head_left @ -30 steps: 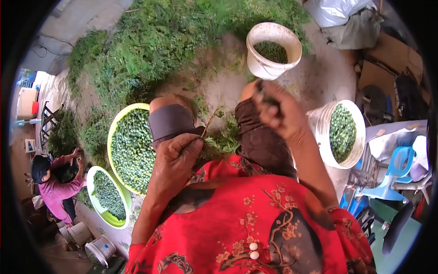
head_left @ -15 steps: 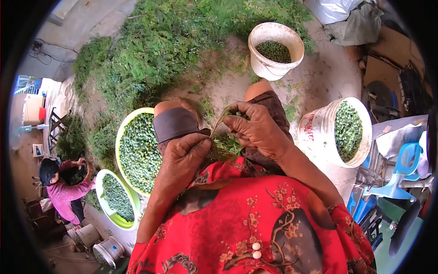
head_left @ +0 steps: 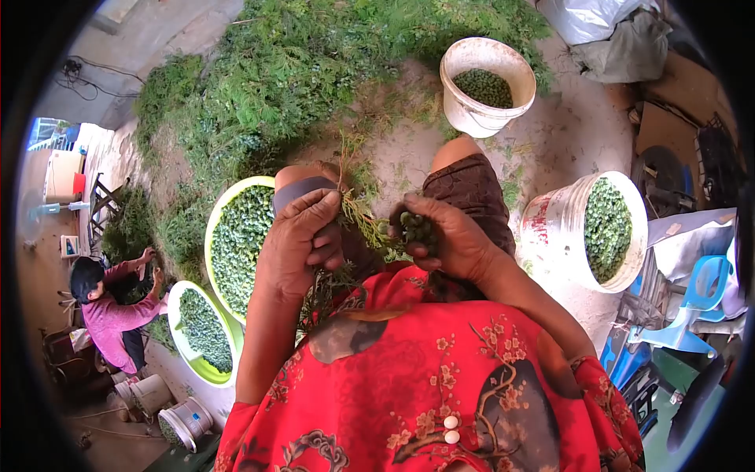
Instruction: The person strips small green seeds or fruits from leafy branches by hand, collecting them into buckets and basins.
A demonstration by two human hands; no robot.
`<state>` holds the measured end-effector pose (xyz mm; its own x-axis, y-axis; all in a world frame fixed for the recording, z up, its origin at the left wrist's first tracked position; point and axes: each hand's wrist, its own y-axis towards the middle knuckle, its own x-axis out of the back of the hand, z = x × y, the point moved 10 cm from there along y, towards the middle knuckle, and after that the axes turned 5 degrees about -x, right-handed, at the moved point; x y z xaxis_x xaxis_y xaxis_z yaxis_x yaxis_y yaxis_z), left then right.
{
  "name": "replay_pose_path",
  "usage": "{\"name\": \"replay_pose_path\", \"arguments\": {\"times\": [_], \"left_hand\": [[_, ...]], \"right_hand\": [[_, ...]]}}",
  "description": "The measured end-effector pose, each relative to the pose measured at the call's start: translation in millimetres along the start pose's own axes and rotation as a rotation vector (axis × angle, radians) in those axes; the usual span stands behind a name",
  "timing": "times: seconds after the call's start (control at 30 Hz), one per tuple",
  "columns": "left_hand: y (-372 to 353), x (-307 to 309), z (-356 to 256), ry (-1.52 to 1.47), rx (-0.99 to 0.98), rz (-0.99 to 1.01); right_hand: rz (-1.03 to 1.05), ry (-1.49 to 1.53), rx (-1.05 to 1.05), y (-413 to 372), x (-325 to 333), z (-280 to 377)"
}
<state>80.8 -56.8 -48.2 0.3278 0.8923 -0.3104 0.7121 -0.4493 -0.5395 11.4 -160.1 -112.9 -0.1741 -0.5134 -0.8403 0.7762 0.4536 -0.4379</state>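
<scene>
We note heap of green branches (head_left: 275, 71) across top, lying on concrete ground (head_left: 566, 134). White bucket (head_left: 472, 118) at heap's right edge, part-filled with green berries. Second white bucket (head_left: 550, 236) at right, nearly full. We see yellow-green basin (head_left: 211, 236) at left, heaped with berries; smaller basin (head_left: 171, 315) just beside it. Person in pink top (head_left: 110, 315) crouches near smaller basin. Blue plastic chair (head_left: 700, 291) at far right; cardboard (head_left: 668, 118) above it.

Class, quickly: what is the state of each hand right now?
Left hand: closed on a sprig.
Right hand: closed on green berries.
</scene>
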Motion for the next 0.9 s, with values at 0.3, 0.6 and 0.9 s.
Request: {"name": "replay_pose_path", "arguments": {"times": [0.3,0.6,0.9], "left_hand": [[5,3,7,-0.003,-0.029,-0.002],[7,4,8,0.09,-0.126,-0.051],[8,46,-2,0.006,-0.292,-0.352]], "right_hand": [[-0.091,-0.13,0.212,-9,-6,22],[-0.114,-0.129,0.158,-8,-18,18],[-0.093,0.403,0.35,-41,14,67]]}}
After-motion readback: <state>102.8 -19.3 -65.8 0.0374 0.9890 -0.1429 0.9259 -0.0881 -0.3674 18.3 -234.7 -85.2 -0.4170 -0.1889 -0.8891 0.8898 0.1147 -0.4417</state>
